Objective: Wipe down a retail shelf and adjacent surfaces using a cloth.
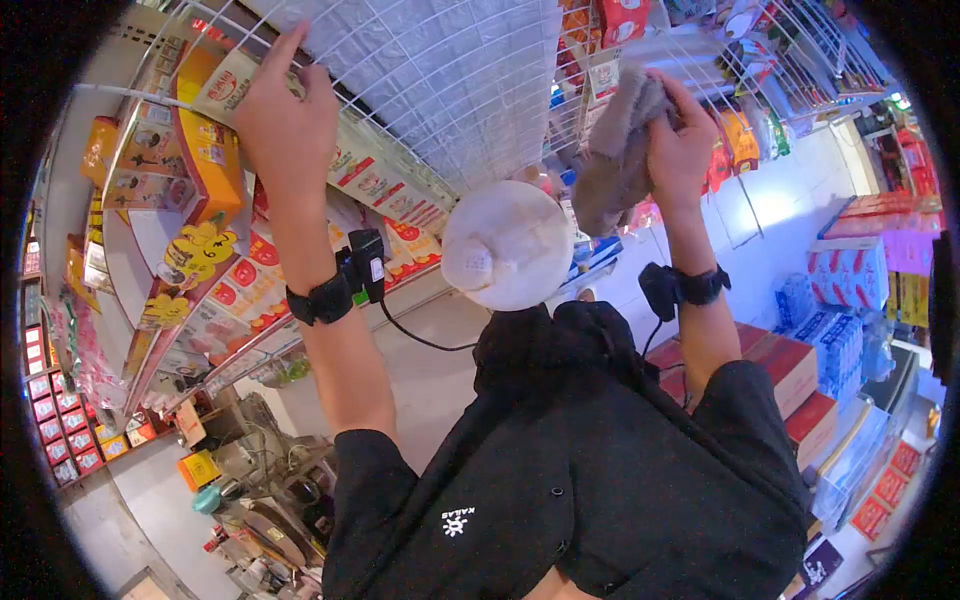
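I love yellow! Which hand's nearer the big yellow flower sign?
Left. In view, the left hand is diagonally above the sign; the right hand is far across, holding grey cloth.

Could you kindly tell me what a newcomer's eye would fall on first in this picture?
Probably the round white object mid-view, just above the top of the black shirt; what it is, I cannot tell. Next would come the rumpled grey-brown cloth held in the raised right hand at upper right. Then the left hand, raised by the white wire mesh at upper left.
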A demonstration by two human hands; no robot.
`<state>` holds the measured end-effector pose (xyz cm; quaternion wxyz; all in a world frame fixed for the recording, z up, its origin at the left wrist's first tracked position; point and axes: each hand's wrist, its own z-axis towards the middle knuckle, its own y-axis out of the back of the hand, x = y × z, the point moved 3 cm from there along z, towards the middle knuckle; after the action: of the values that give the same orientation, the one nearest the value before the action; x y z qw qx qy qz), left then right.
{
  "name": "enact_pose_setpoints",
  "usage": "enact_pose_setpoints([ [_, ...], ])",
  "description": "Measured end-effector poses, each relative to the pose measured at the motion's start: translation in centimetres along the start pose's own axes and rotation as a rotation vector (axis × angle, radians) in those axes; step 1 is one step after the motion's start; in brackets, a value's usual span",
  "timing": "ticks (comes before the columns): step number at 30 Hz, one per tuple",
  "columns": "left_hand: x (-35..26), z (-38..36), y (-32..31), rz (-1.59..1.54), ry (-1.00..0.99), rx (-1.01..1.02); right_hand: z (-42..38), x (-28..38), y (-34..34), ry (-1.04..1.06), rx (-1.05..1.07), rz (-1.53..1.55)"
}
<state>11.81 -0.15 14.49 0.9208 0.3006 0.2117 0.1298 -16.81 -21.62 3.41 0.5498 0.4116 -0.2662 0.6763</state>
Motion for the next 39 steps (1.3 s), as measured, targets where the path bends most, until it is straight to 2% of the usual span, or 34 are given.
enact_pose_setpoints([
  [3, 0.0, -0.3, -0.2, -0.105, 0.071, 0.018, -0.4, 0.5, 1.9, -0.083, 0.043, -0.045],
  [4, 0.1, -0.3, -0.2, -0.103, 0.074, 0.014, -0.8, 0.1, 1.9, -0.229, 0.039, 0.032],
  [6, 0.1, -0.3, -0.4, -0.038, -0.075, -0.054, -1.7, -0.4, 1.5, -0.212, 0.073, 0.052],
  [9, 0.1, -0.4, -0.8, -0.052, -0.134, -0.120, -2.9, -1.0, -0.1, -0.206, 0.113, 0.062],
  [10, -0.4, -0.4, -0.4, -0.045, -0.135, -0.124, -3.3, -0.1, -1.0, -0.157, 0.123, 0.049],
  [11, -0.5, -0.4, -0.3, -0.082, 0.011, -0.033, -3.7, 0.9, -2.0, -0.107, 0.132, 0.036],
  [12, -0.6, -0.4, -0.3, -0.120, 0.156, 0.057, -3.7, 2.2, -3.2, -0.099, 0.093, 0.158],
  [13, -0.7, -0.4, -0.2, -0.112, 0.154, 0.050, -3.4, 2.8, -4.2, -0.094, 0.095, 0.167],
  [15, -1.2, -0.5, -0.1, 0.030, 0.000, -0.032, -2.6, 3.9, -6.1, -0.075, 0.091, 0.236],
  [16, -1.3, -0.5, 0.0, 0.037, -0.003, -0.040, -2.0, 4.4, -6.9, -0.049, 0.094, 0.154],
  [21, -2.0, -0.5, 0.3, 0.015, -0.028, -0.064, 0.1, 2.3, -12.5, 0.076, 0.077, 0.121],
  [24, -2.2, -0.7, 0.5, -0.002, 0.048, -0.035, 1.4, 1.8, -15.3, 0.357, 0.109, -0.141],
  [25, -2.2, -0.7, 0.5, 0.000, 0.049, -0.040, 1.6, 1.1, -15.9, 0.362, 0.112, -0.138],
  [27, -2.2, -0.7, 0.5, 0.013, -0.030, -0.083, 1.2, 0.2, -16.5, 0.543, 0.138, -0.132],
  [30, -2.0, -0.7, 0.7, -0.015, 0.006, -0.048, 1.4, -0.9, -15.5, 0.533, 0.153, -0.244],
  [34, -2.1, -0.8, 0.2, 0.019, -0.037, -0.085, 1.6, -1.0, -15.8, 0.557, 0.235, -0.212],
  [36, -2.3, -0.8, 0.2, 0.032, -0.009, -0.047, 0.6, -0.3, -17.6, 0.420, 0.479, -0.448],
  [39, -2.7, -0.7, 0.2, 0.093, -0.063, -0.080, 0.0, 0.6, -19.1, 0.515, 0.513, -0.374],
])
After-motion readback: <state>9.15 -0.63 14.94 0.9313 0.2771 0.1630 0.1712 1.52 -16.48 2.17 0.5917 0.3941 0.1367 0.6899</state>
